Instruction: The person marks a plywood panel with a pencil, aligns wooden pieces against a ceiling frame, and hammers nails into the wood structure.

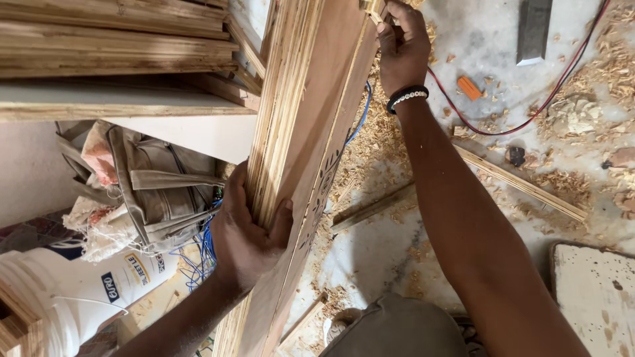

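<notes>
My left hand clamps the plywood board by its layered edge to steady it on end over the sawdust-strewn floor — my right hand grips its far corner, hands well apart.

Layered plywood board with a smooth matt face; rough wood shavings around.

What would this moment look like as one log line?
left hand: grips plywood strips' edge | right hand: holds their far end | floor: sawdust, red cable
</notes>
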